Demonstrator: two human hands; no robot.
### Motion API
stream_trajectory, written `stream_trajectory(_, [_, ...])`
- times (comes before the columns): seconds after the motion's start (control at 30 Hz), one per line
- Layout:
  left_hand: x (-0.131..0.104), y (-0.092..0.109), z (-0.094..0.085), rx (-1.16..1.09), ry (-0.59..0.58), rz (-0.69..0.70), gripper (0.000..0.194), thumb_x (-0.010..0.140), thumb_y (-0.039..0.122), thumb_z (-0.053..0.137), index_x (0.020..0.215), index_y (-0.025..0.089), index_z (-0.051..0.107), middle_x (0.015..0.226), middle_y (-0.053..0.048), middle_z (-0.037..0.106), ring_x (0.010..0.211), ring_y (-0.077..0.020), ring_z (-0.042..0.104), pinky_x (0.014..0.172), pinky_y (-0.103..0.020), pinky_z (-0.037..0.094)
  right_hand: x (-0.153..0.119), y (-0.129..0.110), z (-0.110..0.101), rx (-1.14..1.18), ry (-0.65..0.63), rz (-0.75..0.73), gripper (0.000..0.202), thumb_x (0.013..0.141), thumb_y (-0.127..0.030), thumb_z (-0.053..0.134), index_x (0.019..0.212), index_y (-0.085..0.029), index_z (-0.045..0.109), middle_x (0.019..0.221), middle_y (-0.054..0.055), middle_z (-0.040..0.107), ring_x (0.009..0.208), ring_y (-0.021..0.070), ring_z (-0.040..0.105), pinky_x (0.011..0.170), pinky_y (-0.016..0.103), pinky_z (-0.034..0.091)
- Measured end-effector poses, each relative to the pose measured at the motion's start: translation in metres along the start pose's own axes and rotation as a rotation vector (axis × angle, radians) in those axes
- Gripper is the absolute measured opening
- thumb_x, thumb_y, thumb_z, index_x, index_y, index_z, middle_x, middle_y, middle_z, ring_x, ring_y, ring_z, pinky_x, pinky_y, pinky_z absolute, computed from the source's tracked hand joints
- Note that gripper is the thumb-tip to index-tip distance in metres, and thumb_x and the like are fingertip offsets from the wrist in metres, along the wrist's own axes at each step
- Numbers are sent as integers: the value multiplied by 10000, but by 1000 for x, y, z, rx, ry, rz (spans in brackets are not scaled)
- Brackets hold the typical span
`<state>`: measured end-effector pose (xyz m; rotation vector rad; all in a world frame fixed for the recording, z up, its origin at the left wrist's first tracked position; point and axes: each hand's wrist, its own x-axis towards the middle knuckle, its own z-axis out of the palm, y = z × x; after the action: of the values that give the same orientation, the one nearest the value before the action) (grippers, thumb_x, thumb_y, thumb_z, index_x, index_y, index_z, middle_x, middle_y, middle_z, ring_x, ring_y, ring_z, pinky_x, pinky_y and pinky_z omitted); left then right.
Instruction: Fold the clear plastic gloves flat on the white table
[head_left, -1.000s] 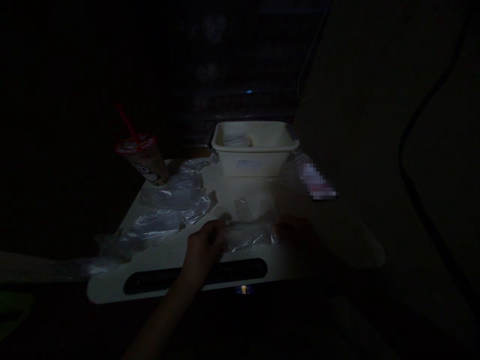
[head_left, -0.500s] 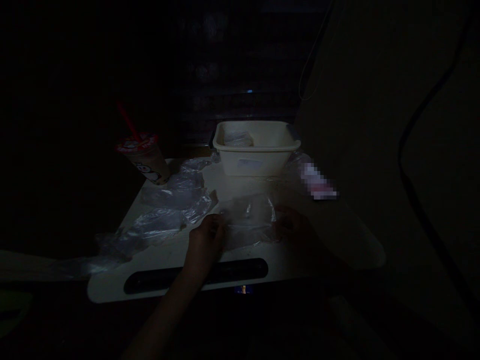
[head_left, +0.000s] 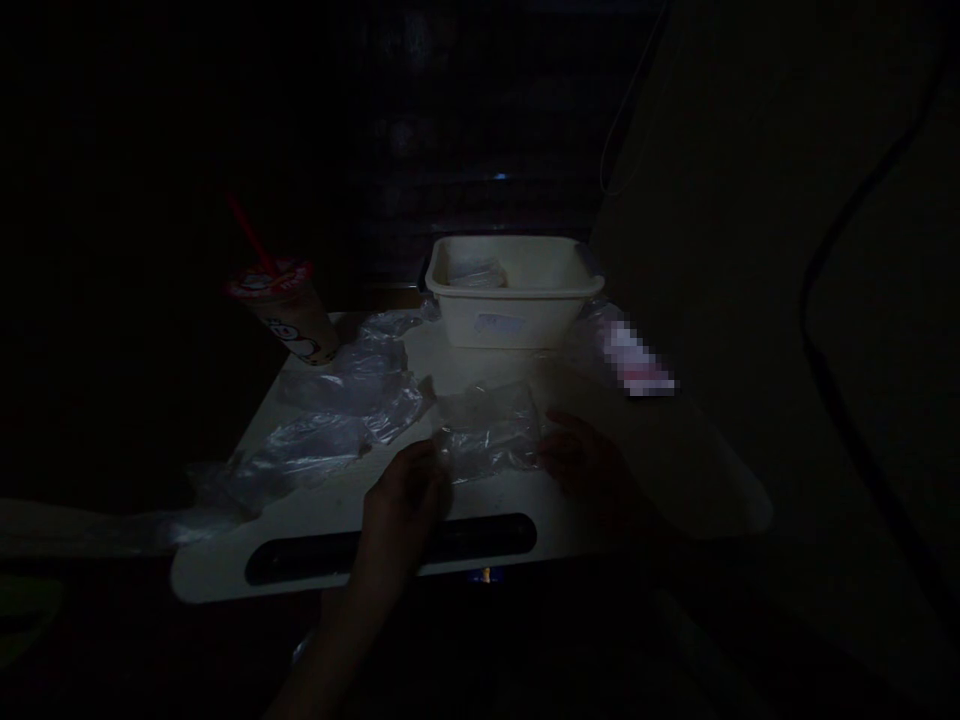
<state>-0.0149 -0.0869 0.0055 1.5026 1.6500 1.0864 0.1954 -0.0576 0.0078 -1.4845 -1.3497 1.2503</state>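
A clear plastic bag (head_left: pixel 487 430) lies over the middle of the small white table (head_left: pixel 360 525), between my hands. My left hand (head_left: pixel 405 490) pinches the bag's left edge, its fingers curled together. At the opposite edge is my right hand (head_left: pixel 581 455), deep in shadow; its fingertips reach the lower right corner, but the dark hides whether they grip it. More clear plastic bags (head_left: pixel 322 445) lie crumpled in a row along the table's left side.
Behind the bag stands a cream plastic bin (head_left: pixel 517 320) with a stack of clear packets (head_left: pixel 476 273) inside. A lidded drink cup (head_left: pixel 296 325) with a red straw stands at the back left. A blurred-out item (head_left: pixel 637 360) lies right of the bin. A dark slot (head_left: pixel 337 555) runs along the front edge.
The bag between my hands has come down flatter onto the table. My left hand has moved slightly left and down; my right hand has shifted a little.
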Motion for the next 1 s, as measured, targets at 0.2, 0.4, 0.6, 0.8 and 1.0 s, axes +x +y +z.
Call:
stream_trajectory(0.2, [5,-5,-4,-22,-24,2,345,681,307,522,995,165,516,940,-79,623,784,-176,603,639,-270,493,7,8,3,15,20,-152,457,609,-227,534,1052,-182,433,700,-17,567,603,109,566,566,256,485])
stream_trajectory(0.4, [6,-9,-5,27,6,32,331,681,325,517,969,163,534,973,-80,615,802,-182,599,631,-271,496,5,3,1,-45,12,-116,467,623,-250,536,1069,-175,416,696,-7,570,571,109,548,503,239,464])
stream_trajectory(0.6, [3,-5,-5,43,1,31,304,690,287,518,968,166,539,946,-70,627,765,-160,609,632,-250,496,0,-4,10,31,20,-61,394,588,-265,551,958,-171,455,634,-52,474,437,67,487,349,194,423])
stream_trajectory(0.8, [3,-5,-5,38,4,33,291,695,277,509,959,160,546,923,-68,635,752,-161,610,644,-267,498,3,2,7,68,-60,-55,397,615,-265,513,990,-192,404,668,-46,455,542,116,557,314,170,398])
stream_trajectory(1.0, [3,-5,-5,-1,-26,29,289,706,279,504,968,162,529,999,-80,605,793,-166,596,703,-297,485,0,3,6,-9,-25,-50,437,620,-311,518,1022,-205,384,761,-10,482,565,126,568,295,153,357])
